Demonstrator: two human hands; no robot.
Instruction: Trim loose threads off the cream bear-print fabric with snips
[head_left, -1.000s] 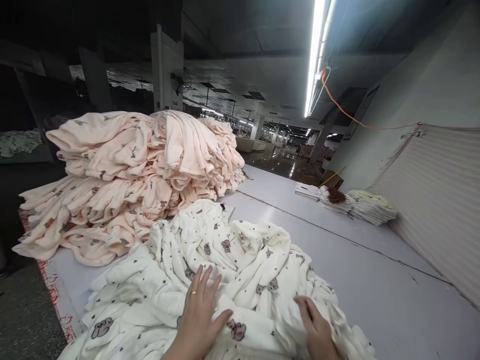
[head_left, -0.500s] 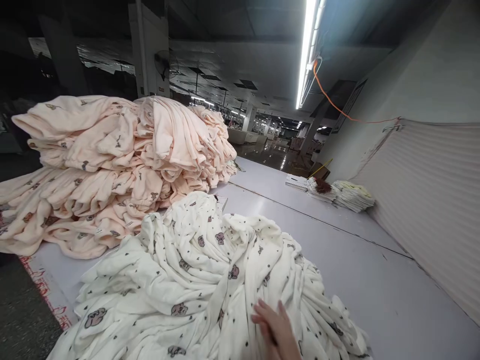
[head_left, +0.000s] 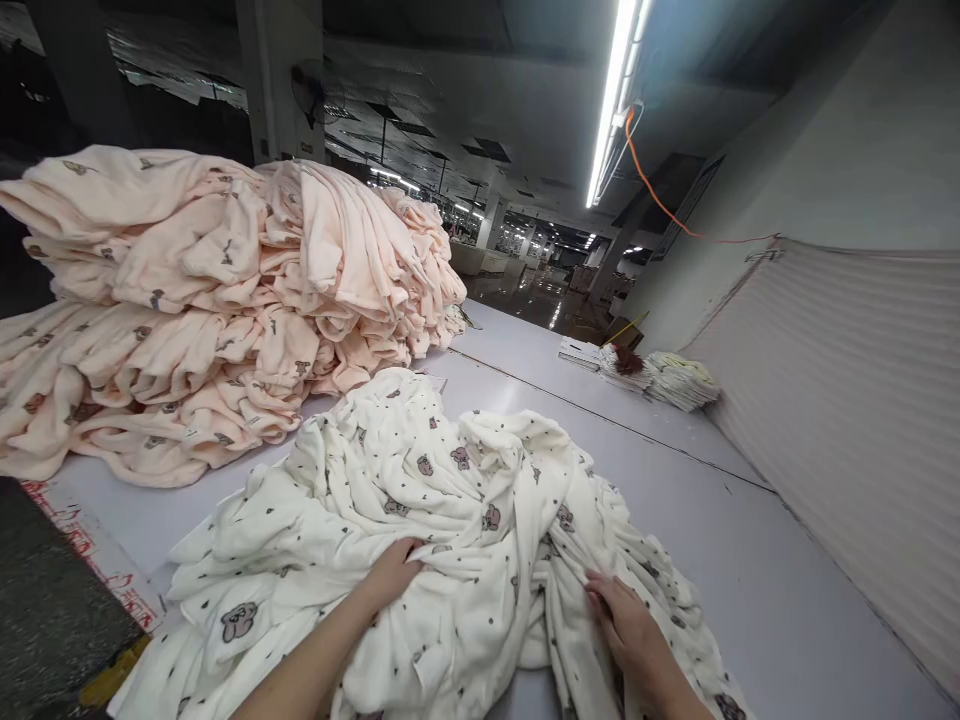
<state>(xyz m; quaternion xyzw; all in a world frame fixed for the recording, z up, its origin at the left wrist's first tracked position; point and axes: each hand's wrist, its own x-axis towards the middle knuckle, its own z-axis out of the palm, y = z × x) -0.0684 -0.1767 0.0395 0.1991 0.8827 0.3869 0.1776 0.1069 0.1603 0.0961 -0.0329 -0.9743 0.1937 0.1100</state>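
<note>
The rumpled heap of white fleece cloth printed with small bears (head_left: 450,520) lies unsorted on the pale grey table (head_left: 750,590), just beside the tall stack of folded peach fleece pieces (head_left: 210,300). The left hand (head_left: 394,575) digs into its folds, fingers buried and seemingly gripping; the right hand (head_left: 630,630) pinches a fold, well apart. Judging by this, nothing white is folded yet.

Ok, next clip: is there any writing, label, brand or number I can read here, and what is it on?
None can be read.
Red printing on the table edge strip: too blurred and skewed to read.
Small sign on the pillar: too small to read.
White cloth under the left hand and right hand: only bear and heart pictures, no words.
Pink cloth pile: no words visible.
</note>
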